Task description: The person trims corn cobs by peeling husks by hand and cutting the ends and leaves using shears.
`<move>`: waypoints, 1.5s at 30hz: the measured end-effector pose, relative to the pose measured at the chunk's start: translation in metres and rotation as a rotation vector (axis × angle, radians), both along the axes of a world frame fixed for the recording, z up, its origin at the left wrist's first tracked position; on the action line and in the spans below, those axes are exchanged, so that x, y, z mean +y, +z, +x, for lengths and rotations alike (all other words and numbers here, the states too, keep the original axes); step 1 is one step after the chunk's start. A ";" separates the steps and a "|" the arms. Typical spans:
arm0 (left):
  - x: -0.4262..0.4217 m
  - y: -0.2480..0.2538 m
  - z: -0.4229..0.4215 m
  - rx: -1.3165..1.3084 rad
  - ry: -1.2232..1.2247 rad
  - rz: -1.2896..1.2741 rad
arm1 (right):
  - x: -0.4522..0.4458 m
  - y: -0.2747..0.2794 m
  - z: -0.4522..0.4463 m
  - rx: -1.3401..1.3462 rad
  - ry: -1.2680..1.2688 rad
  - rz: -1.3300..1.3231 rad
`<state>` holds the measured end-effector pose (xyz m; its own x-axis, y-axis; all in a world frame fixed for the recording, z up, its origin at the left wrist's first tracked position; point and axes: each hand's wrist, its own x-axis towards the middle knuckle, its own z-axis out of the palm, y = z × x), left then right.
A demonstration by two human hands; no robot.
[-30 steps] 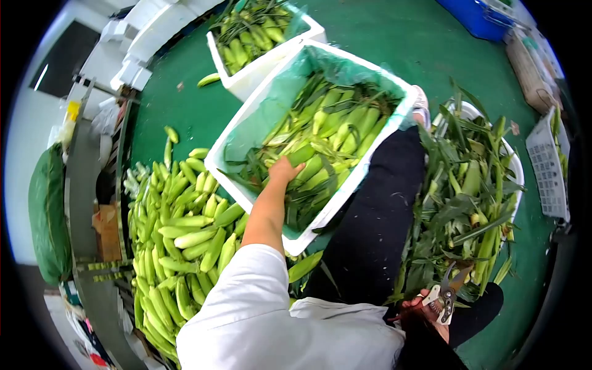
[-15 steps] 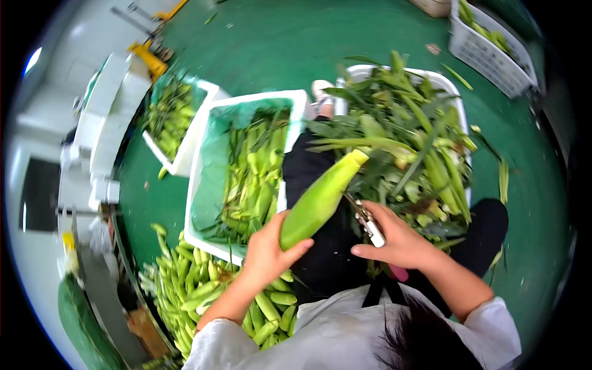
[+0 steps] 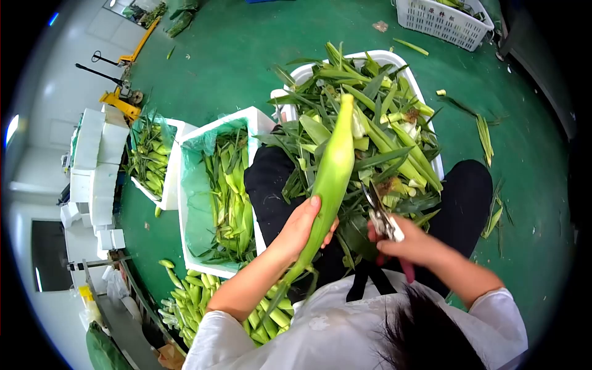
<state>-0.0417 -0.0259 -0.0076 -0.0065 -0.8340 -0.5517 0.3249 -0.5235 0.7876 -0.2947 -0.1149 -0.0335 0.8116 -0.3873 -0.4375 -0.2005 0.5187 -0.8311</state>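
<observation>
The left hand (image 3: 300, 229) is gripping a corn ear (image 3: 336, 166), its tip pointing toward the white tub's (image 3: 399, 63) far edge; the right hand (image 3: 410, 243) is clasping shears (image 3: 387, 227). I'm guessing firm, lightish, best held mid-husk.

Counted two hands (image 3: 300, 227), one gripped corn ear (image 3: 335, 163), one pair of shears (image 3: 386, 227), one tub (image 3: 394, 58) of husks (image 3: 404, 161), two corn-filled foam boxes (image 3: 262, 123) and one plastic basket (image 3: 438, 26). Saw one heap (image 3: 196, 297) of loose ears, too crowded to number singly.

The right hand (image 3: 408, 243) (slightly blurred) partly hides the pruning shears (image 3: 383, 221) held in it.
</observation>
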 end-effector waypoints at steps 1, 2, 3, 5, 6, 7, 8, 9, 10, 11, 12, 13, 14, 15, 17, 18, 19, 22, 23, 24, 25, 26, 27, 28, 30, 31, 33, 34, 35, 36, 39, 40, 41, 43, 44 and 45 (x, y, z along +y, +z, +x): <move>-0.007 0.002 -0.002 0.062 0.028 -0.038 | 0.009 0.000 0.000 0.021 -0.040 0.010; -0.013 0.004 -0.006 0.131 0.054 -0.071 | 0.009 0.002 -0.001 0.000 -0.121 0.036; -0.014 0.003 -0.009 0.207 0.080 -0.093 | 0.011 0.004 -0.002 -0.012 -0.202 0.071; -0.018 -0.004 -0.018 0.183 0.167 -0.129 | 0.012 0.008 -0.001 -0.042 -0.380 0.077; -0.019 -0.009 -0.029 0.130 0.240 -0.169 | 0.015 0.011 0.002 -0.040 -0.397 0.116; -0.024 -0.014 -0.041 0.090 0.305 -0.223 | 0.019 0.015 0.006 -0.036 -0.424 0.139; -0.028 -0.018 -0.053 0.031 0.354 -0.280 | 0.024 0.005 0.010 -0.074 -0.414 -0.057; -0.031 -0.006 -0.064 0.187 0.315 -0.234 | 0.029 -0.010 0.015 -0.101 -0.397 -0.261; -0.034 -0.013 -0.070 0.116 0.221 -0.307 | 0.036 -0.021 0.020 -0.118 -0.485 -0.232; -0.039 -0.019 -0.075 0.040 0.143 -0.382 | 0.032 -0.025 0.025 -0.141 -0.563 -0.202; -0.042 -0.016 -0.076 -0.047 0.059 -0.464 | 0.018 -0.010 0.027 -0.196 -0.669 -0.144; -0.042 -0.002 -0.073 -0.145 -0.010 -0.538 | 0.006 0.011 0.028 -0.256 -0.761 -0.076; -0.039 0.014 -0.065 -0.172 0.034 -0.646 | -0.023 0.039 0.032 -0.312 -0.840 -0.119; -0.033 0.028 -0.048 -0.174 0.108 -0.610 | -0.062 0.055 0.029 -0.310 -0.887 -0.148; -0.012 0.019 -0.004 -0.264 0.443 -0.561 | -0.175 0.097 0.025 -0.324 -0.922 -0.161; 0.002 0.011 0.023 -0.416 0.567 -0.529 | -0.249 0.117 0.023 -0.331 -0.808 -0.364; 0.020 -0.005 0.055 -0.496 0.693 -0.462 | -0.301 0.136 0.020 -0.336 -0.831 -0.528; 0.085 -0.070 0.166 -0.667 0.995 -0.250 | -0.400 0.160 0.001 -0.055 -0.741 -0.329; 0.122 -0.115 0.214 -0.634 1.131 -0.169 | -0.381 0.150 0.025 -0.134 -0.843 -0.448; 0.148 -0.145 0.246 -0.710 1.150 -0.059 | -0.368 0.131 0.020 -0.186 -0.798 -0.398; 0.195 -0.216 0.293 -0.953 1.095 0.142 | -0.356 0.113 0.015 -0.233 -0.752 -0.346; 0.205 -0.218 0.296 -1.138 0.947 0.445 | -0.344 0.060 0.007 -0.207 -0.716 -0.355; 0.215 -0.240 0.311 -1.140 0.767 0.662 | -0.328 0.013 -0.001 -0.248 -0.696 -0.276; 0.234 -0.300 0.327 -1.161 0.720 0.742 | -0.326 -0.034 -0.034 -0.156 -0.432 -0.312; 0.301 -0.448 0.373 -1.015 0.243 0.634 | -0.195 -0.021 -0.004 -0.161 -0.226 -0.201; 0.237 -0.323 0.304 -0.852 0.347 0.692 | -0.159 -0.025 -0.006 -0.096 -0.245 -0.178; 0.233 -0.314 0.302 -0.878 0.079 0.813 | -0.089 -0.027 -0.008 0.062 -0.378 -0.143; 0.236 -0.307 0.308 -0.773 0.001 0.824 | -0.065 -0.030 -0.011 0.125 -0.451 -0.077; 0.235 -0.303 0.315 -0.670 -0.082 0.832 | -0.045 -0.029 -0.014 0.185 -0.530 -0.011; 0.236 -0.303 0.312 -0.707 -0.022 0.832 | -0.028 -0.024 -0.011 0.166 -0.475 -0.003; 0.225 -0.292 0.271 -0.826 0.406 0.738 | 0.016 0.009 0.015 0.178 -0.421 -0.017; 0.210 -0.272 0.261 -0.861 0.517 0.643 | 0.024 0.019 0.022 0.171 -0.387 -0.003; 0.193 -0.248 0.250 -0.890 0.622 0.545 | 0.032 0.025 0.026 0.166 -0.356 0.012; 0.156 -0.184 0.232 -0.649 0.835 0.359 | 0.043 0.036 0.035 0.158 -0.331 0.080; 0.134 -0.127 0.211 -0.694 0.818 0.272 | 0.043 0.029 0.033 0.156 -0.299 0.110; 0.126 -0.100 0.196 -0.811 0.758 0.102 | 0.040 0.014 0.025 0.183 -0.187 -0.022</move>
